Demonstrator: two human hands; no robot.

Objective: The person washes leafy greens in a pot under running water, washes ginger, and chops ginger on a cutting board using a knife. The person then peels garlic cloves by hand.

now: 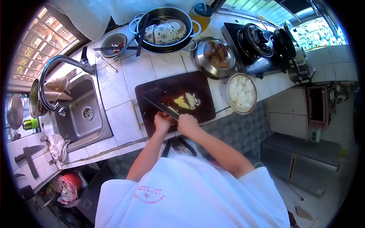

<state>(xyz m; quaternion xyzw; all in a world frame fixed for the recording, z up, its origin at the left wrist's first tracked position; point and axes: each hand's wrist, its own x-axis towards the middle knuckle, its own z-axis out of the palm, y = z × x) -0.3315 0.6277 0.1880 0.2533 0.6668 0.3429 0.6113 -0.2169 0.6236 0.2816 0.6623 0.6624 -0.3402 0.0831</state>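
Note:
A dark cutting board (175, 85) lies on the white tiled counter. My right hand (187, 123) is closed round the handle end of a knife (157, 103), whose blade points to the upper left over the board. Close beside it, my left hand (163, 121) is closed at the board's near edge, by the blade; what its fingers hold is too small to make out. Beyond the knife lie yellow slices (181, 102) and a small pile of chopped white bits (193, 101). A bowl of white chunks (242, 93) stands right of the board.
The sink (78, 129) and its faucet (72, 60) are at the left. Behind the board stand a large pot (167, 48) holding patterned bowls, a grey bowl (113, 40) and a lidded metal pan (215, 57). A stove (247, 67) with a black pot is at the back right.

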